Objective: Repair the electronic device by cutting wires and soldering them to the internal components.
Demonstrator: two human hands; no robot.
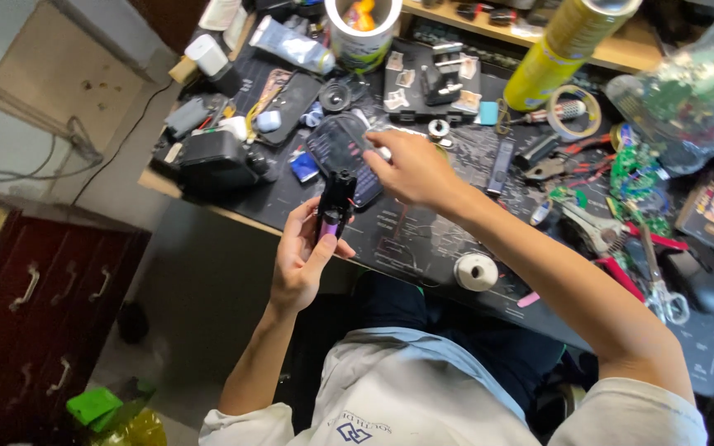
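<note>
Head view, near to far. Left hand [299,260] closed around lower end of a small black device [335,208], thumb against its purple base; held upright in the air just off the near edge of the counter [423,248], above the lap. Right hand [411,169] pinched at the device's upper part, where a dark curved cover [342,149] sits tilted; cannot tell whether cover is attached or merely resting.

Risk, as judged: device hangs over the gap between counter and body, so a slipped pinch could send cover or a small part down to the floor. Cause: one-handed support, fingertip grip only.

Device appearance: narrow, black, glossy, purple showing low down, a trace of red near the middle.

Beside right forearm: white tape roll [476,272] at counter edge. Farther right: pliers [592,231] and red-handled tools, crowded. Left of device: black boxy unit [216,161]. Far: yellow cylinder [568,49], white tub [364,29], clear bag of green circuit boards [687,99].
</note>
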